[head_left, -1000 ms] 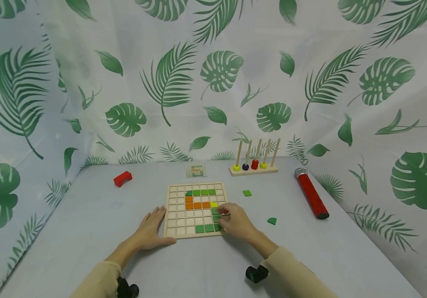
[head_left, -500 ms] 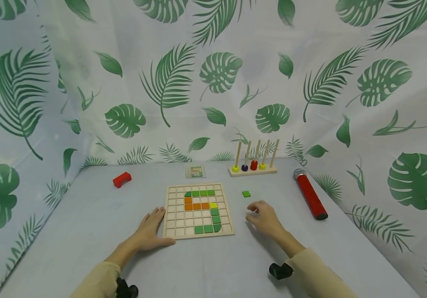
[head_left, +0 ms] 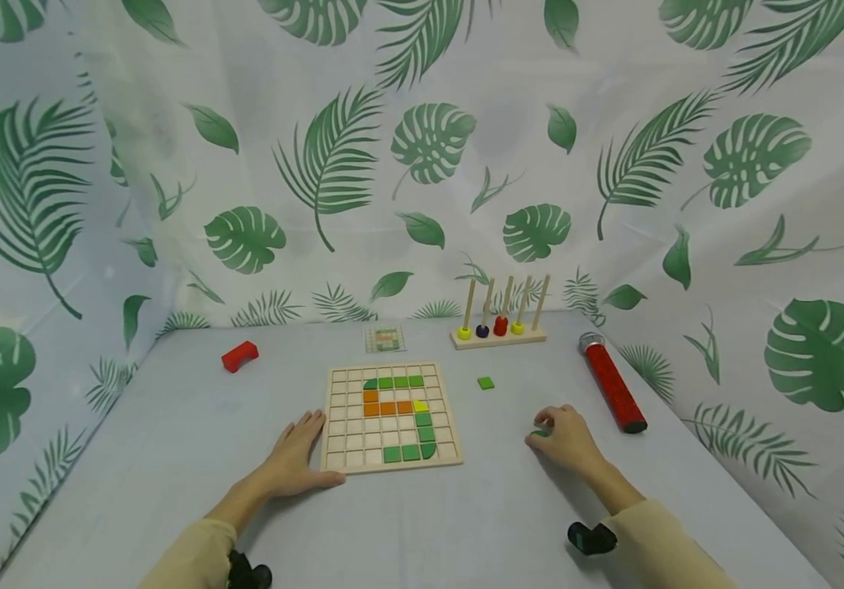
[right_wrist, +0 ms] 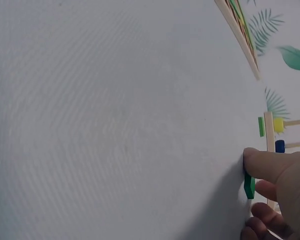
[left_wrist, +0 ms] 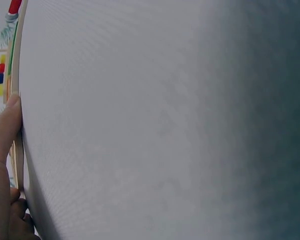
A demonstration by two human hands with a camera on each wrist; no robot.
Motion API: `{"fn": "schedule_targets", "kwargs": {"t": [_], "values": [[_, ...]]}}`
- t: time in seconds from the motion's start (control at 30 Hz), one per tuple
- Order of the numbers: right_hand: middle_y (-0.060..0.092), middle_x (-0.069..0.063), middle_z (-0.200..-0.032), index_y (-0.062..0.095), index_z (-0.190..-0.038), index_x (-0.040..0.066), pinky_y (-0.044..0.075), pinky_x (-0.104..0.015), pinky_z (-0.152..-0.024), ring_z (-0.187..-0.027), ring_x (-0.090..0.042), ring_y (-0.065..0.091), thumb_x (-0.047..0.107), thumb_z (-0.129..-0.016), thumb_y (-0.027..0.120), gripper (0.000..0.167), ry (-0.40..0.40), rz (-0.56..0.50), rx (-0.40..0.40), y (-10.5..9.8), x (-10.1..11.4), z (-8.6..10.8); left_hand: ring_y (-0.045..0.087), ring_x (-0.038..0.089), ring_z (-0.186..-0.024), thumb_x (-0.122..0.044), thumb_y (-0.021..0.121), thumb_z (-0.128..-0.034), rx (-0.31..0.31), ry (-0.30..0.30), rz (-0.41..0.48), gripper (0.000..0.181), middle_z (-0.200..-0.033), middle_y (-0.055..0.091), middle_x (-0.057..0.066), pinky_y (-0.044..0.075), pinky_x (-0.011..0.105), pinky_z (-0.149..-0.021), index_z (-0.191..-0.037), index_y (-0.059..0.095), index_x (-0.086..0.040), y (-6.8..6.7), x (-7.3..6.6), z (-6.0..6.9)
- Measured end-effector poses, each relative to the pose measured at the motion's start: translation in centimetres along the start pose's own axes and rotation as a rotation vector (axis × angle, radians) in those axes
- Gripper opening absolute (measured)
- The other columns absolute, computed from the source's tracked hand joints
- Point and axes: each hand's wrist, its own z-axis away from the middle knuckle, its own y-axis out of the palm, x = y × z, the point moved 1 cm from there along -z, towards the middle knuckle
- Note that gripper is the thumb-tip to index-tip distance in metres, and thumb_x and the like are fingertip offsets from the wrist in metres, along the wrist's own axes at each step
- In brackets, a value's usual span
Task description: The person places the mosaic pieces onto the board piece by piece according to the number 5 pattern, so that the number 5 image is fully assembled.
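Note:
In the head view a wooden grid board lies on the table, with green, orange and yellow tiles set in part of its cells. My left hand rests spread at the board's lower left corner, its thumb along the near edge and its fingers at the left side. To the right of the board, my right hand pinches a green quarter-round tile between thumb and forefinger, low at the tabletop. A light green square tile lies on its own between the board and the peg stand.
At the back stand a peg stand with coloured beads and a small pattern card. A red block lies at the left, a red tube at the right. Leaf-print cloth closes off the back and sides.
My right hand has left the board's right side, moved right, and come down on the green quarter-round tile, now between its fingertips. My left hand has stayed at the board's corner.

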Motion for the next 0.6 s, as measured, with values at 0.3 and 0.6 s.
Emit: {"fn": "schedule_targets", "kwargs": {"t": [0.3,0.6], "values": [[0.057,-0.006,-0.084,0.068,-0.089,0.004,0.049,-0.031,-0.065,-0.076,-0.019,0.054,0.004,-0.078,0.073,0.011,-0.033,-0.039,0.053,-0.4,0.2,0.1,0.013,0.036,-0.141,-0.061,0.072,-0.0706,0.000,-0.002,0.006,0.112,-0.151,0.023,0.022,0.009,0.055,-0.112,-0.146,0.023,0.006,-0.1,-0.1,-0.1],[0.057,-0.007,-0.090,0.069,-0.089,0.006,0.051,-0.033,-0.069,-0.078,-0.019,0.054,0.007,-0.077,0.076,0.013,-0.045,-0.027,0.073,0.1,1.1,0.0,0.014,0.037,-0.141,-0.060,0.072,-0.0708,-0.005,0.004,0.012,0.111,-0.151,0.024,0.022,0.009,0.054,-0.112,-0.146,0.024,0.006,-0.1,-0.2,-0.1]]}}
